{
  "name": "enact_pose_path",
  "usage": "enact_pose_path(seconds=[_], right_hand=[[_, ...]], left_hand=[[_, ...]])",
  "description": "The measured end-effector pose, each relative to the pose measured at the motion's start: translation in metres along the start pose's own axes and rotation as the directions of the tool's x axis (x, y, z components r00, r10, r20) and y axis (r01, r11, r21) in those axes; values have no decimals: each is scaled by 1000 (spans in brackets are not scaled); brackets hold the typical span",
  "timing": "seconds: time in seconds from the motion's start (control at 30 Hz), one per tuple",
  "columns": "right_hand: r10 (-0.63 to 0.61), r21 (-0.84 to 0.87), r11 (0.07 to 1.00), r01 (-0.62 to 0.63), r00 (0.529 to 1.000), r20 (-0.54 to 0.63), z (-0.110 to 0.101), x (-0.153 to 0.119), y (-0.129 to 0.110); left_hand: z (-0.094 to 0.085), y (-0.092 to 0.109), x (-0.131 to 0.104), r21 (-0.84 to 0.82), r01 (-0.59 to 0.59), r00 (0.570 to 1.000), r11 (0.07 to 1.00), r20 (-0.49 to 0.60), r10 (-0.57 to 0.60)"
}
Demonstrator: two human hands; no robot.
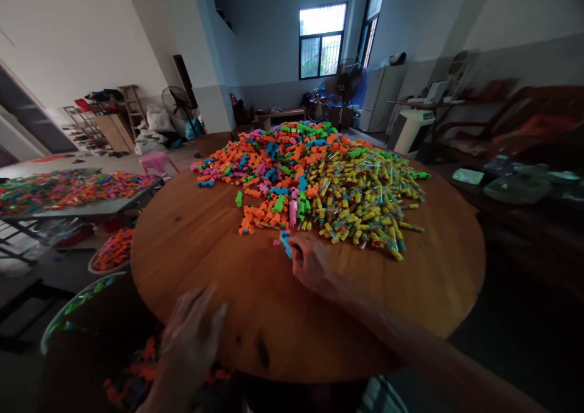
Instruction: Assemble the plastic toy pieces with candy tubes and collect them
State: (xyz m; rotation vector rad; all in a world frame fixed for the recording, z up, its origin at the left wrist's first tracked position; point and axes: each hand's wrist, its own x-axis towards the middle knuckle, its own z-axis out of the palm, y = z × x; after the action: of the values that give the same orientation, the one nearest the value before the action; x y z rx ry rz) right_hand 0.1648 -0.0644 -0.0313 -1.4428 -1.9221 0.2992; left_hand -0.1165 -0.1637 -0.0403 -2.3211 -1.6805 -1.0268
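On the round wooden table point(205, 242) lies a heap of small orange, pink, green and blue plastic pieces point(255, 163). Beside it on the right is a pile of yellow-capped clear tubes point(369, 194). My right hand point(310, 261) is closed at the near edge of the heaps, its fingertips at a light blue piece point(285, 242); the fingers cover part of what is between them. Blurred by motion, my left hand point(194, 325) is over the table's near left edge with its fingers apart, holding nothing visible. Below it are more orange pieces point(143, 364).
At the left, a long table point(118, 203) bears more coloured pieces. Under it stands a basin of orange pieces point(114, 252), with a green-rimmed container point(50, 328) nearer. A pink stool point(157, 160) is behind. Wooden seating point(515, 121) stands at the right.
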Motion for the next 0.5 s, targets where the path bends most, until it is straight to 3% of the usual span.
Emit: enact_pose_path(seconds=[0.07,0.13,0.2,0.23,0.27,0.33,0.4,0.5], right_hand=[[89,183,978,-103,993,84,-3,-15,-3],[178,439,852,-287,945,273,-10,-26,-6],[140,574,709,-409,880,455,-21,-31,-9],[89,561,731,-388,870,486,-27,-30,-8],[46,488,819,-302,882,468,-33,-28,-6],[-1,169,984,-60,939,344,-42,-17,2],[-48,-156,985,80,979,196,-48,-4,16],[-105,-276,950,149,980,167,-51,14,38]], left_hand=[[20,23,26,-44,-160,981,986,107,164],[35,43,50,-83,-269,941,960,192,280],[46,57,67,-132,-342,894,930,258,366],[50,61,72,-156,-366,871,917,289,397],[53,64,76,-176,-380,851,908,319,418],[56,66,81,-195,-374,831,907,364,421],[56,65,82,-184,-322,847,929,384,369],[51,63,84,-140,-231,863,963,428,269]])
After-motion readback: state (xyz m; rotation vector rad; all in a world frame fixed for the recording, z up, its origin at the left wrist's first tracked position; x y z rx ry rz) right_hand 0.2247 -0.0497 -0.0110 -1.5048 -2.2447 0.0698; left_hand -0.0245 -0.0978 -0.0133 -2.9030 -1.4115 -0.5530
